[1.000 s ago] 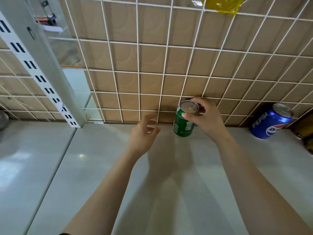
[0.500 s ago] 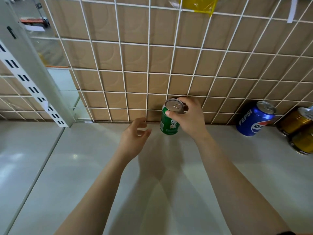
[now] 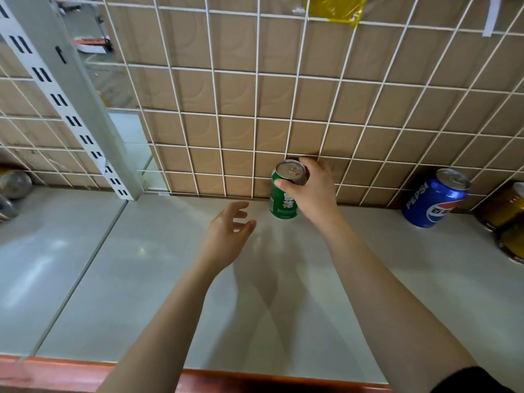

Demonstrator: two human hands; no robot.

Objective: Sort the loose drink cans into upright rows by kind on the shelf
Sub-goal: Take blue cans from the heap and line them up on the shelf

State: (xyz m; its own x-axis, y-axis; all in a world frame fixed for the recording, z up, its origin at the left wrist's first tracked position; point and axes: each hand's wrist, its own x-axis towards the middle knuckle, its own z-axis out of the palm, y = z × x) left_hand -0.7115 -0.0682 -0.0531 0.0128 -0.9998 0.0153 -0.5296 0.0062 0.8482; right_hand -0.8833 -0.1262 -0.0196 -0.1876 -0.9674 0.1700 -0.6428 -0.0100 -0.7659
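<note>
Far back on the shelf [image 3: 170,279], the right hand [image 3: 314,194] grasps the green can [image 3: 280,201] upright near its top, close against the wire grid [image 3: 256,109]. Beside it, the left hand [image 3: 226,236] hovers with loose, spread fingers, holding nothing. Well apart to the right stands a blue Pepsi can [image 3: 433,201], with gold cans [image 3: 510,219] beyond it at the edge.

both bare forearms reach forward side by side. the right hand [image 3: 312,191] curls its fingers and thumb round the upper part of an upright green metal drink can [image 3: 282,204]. the left hand [image 3: 228,235] hovers just beside it, fingers loosely spread, holding nothing.
</note>
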